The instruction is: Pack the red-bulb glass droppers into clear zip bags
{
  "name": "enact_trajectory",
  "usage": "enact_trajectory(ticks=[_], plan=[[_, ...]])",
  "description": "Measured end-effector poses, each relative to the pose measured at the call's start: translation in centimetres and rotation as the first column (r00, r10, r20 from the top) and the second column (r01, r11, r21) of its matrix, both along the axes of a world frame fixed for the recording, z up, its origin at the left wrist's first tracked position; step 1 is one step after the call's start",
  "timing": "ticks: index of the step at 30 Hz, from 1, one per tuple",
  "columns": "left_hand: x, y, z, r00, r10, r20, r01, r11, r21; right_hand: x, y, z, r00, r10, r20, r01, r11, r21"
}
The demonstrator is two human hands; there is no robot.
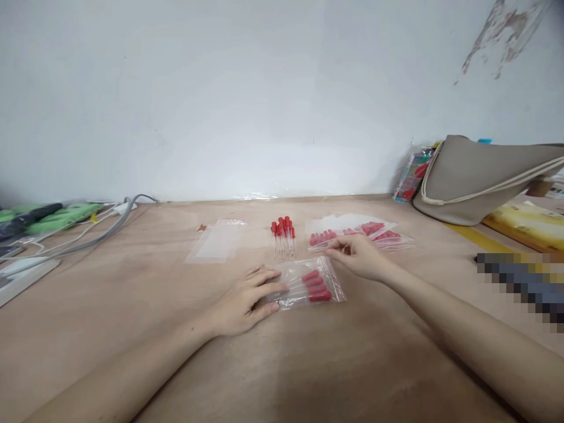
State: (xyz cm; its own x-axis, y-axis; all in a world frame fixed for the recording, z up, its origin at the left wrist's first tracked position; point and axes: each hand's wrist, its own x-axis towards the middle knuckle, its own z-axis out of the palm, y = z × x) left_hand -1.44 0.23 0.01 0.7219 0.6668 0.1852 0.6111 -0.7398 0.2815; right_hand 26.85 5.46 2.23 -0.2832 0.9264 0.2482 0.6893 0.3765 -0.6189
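Note:
A clear zip bag (296, 296) lies on the table in front of me, holding several droppers with red bulbs (316, 286). My left hand (247, 296) rests on the bag's left end, fingers spread flat. At the far corner of the zip edge, my right hand (355, 255) has thumb and forefinger closed in a pinch on the bag. Beyond the bag stands out a loose bunch of red-bulbed droppers (282, 228), their clear stems toward me. Filled bags (374, 232) overlap one another behind my right hand. Flat bags without droppers (218, 242) lie to the left.
A grey bag (478, 176) leans at the back right, beside a colourful package (412, 176) and a yellow packet (529, 226). A blurred dark object (520, 285) is at the right. Cables (110, 226) and green items (57, 217) occupy the left, before the wall (264, 100).

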Motion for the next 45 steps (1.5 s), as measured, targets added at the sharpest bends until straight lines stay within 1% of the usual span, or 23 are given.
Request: enact_trajectory(ticks=[2, 4, 7, 10, 13, 16, 19, 22, 24, 26, 28, 31, 32, 34, 35, 37, 40, 43, 45], plan=[[0.1, -0.1, 0.1, 1.000, -0.001, 0.006, 0.001, 1.000, -0.009, -1.5, 1.3, 1.1, 0.999, -0.044, -0.011, 0.045, 0.998, 0.039], [0.2, -0.1, 0.2, 1.000, -0.006, 0.017, 0.006, 1.000, -0.018, -3.6, 3.1, 1.6, 0.995, -0.099, 0.010, 0.099, 0.995, 0.034], [0.3, -0.2, 0.3, 0.998, -0.016, 0.059, 0.018, 0.999, -0.027, -6.9, 6.2, 1.2, 0.974, -0.227, 0.021, 0.228, 0.974, -0.013], [0.3, -0.2, 0.4, 0.994, -0.021, 0.104, 0.025, 0.999, -0.039, -9.3, 8.9, 0.4, 0.960, -0.280, 0.019, 0.281, 0.959, -0.051], [0.4, -0.2, 0.3, 0.992, -0.019, 0.126, 0.025, 0.999, -0.045, -10.3, 10.8, -0.4, 0.954, -0.299, -0.006, 0.298, 0.951, -0.085], [0.3, -0.2, 0.3, 0.990, -0.021, 0.138, 0.028, 0.999, -0.045, -10.6, 12.2, -1.1, 0.958, -0.282, -0.047, 0.274, 0.952, -0.138], [0.3, -0.2, 0.2, 0.990, -0.023, 0.141, 0.029, 0.999, -0.044, -10.6, 12.9, -1.9, 0.956, -0.272, -0.109, 0.246, 0.947, -0.204], [0.3, -0.2, 0.2, 0.992, -0.024, 0.121, 0.029, 0.999, -0.037, -10.6, 13.1, -2.5, 0.936, -0.296, -0.193, 0.250, 0.941, -0.228], [0.2, -0.2, 0.2, 0.995, -0.023, 0.095, 0.026, 0.999, -0.028, -10.4, 13.0, -2.4, 0.918, -0.310, -0.246, 0.256, 0.939, -0.229], [0.2, -0.1, 0.3, 0.997, -0.023, 0.070, 0.025, 1.000, -0.019, -9.9, 12.6, -1.9, 0.900, -0.317, -0.298, 0.261, 0.942, -0.213], [0.2, -0.1, 0.3, 0.998, -0.025, 0.052, 0.026, 0.999, -0.019, -9.0, 11.9, -1.0, 0.881, -0.318, -0.350, 0.271, 0.946, -0.177], [0.2, -0.1, 0.3, 0.998, -0.023, 0.062, 0.024, 0.999, -0.026, -6.5, 10.0, 0.6, 0.841, -0.306, -0.445, 0.285, 0.952, -0.115], [0.2, -0.1, 0.4, 0.997, -0.020, 0.075, 0.023, 0.999, -0.030, -5.4, 9.1, 1.0, 0.816, -0.294, -0.497, 0.285, 0.954, -0.095], [0.3, -0.1, 0.4, 0.994, -0.017, 0.105, 0.021, 0.999, -0.043, -3.1, 7.1, 1.4, 0.695, -0.229, -0.681, 0.274, 0.961, -0.044], [0.3, -0.1, 0.4, 0.993, -0.016, 0.120, 0.022, 0.999, -0.050, -1.9, 6.1, 1.4, 0.649, -0.216, -0.729, 0.281, 0.959, -0.034], [0.3, -0.1, 0.4, 0.989, -0.014, 0.148, 0.022, 0.998, -0.057, 0.2, 3.9, 0.7, 0.593, -0.216, -0.776, 0.318, 0.948, -0.020], [0.2, 0.0, 0.2, 0.985, -0.011, 0.170, 0.022, 0.998, -0.063, 2.4, 1.4, -1.2, 0.564, -0.243, -0.790, 0.360, 0.933, -0.030], [0.1, 0.1, 0.1, 0.987, 0.002, 0.159, 0.011, 0.997, -0.082, 3.2, 0.2, -3.0, 0.495, -0.278, -0.823, 0.349, 0.931, -0.105], [0.0, 0.1, 0.1, 0.988, 0.024, 0.153, -0.009, 0.995, -0.095, 3.0, -0.2, -3.6, 0.446, -0.303, -0.842, 0.306, 0.936, -0.174]])
